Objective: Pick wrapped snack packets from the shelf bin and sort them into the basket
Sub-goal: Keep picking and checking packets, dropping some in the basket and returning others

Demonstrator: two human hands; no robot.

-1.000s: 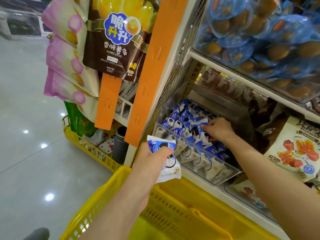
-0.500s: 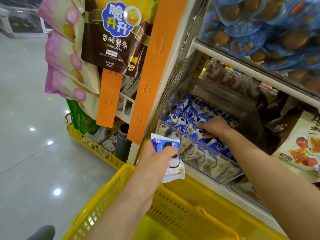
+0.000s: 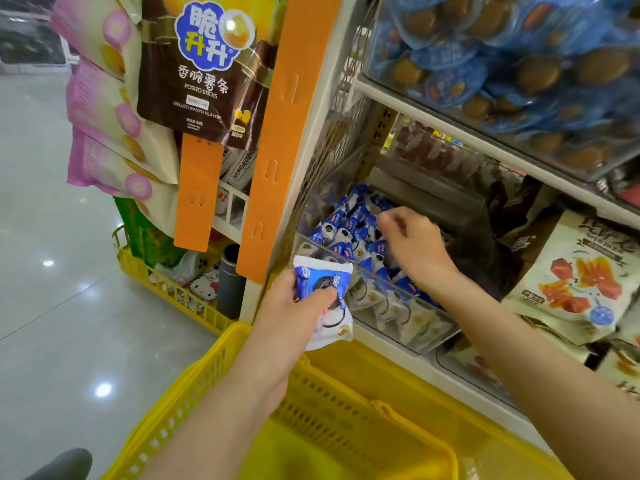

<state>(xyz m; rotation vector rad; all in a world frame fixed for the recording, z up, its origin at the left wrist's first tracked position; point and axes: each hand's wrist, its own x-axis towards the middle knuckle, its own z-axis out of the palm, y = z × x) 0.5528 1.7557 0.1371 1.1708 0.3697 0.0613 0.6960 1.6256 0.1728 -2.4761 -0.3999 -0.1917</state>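
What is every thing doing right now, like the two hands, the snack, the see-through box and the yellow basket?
left hand, grips one packet.
held packet, sealed, above the basket, not yet in it.
right hand, in the bin with fingers curled; too blurred to tell a grip.
bin, open on top.
packets, piled in the bin.
basket, open, under the hands; no packet shows in it.

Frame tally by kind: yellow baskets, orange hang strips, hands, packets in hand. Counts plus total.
Yellow baskets: 2, near basket and far basket
Orange strips: 2, long strip and short strip
Hands: 2, left hand and right hand
Held snack packet: 1, in the left hand; right hand's grip too blurred to tell
Total: 7
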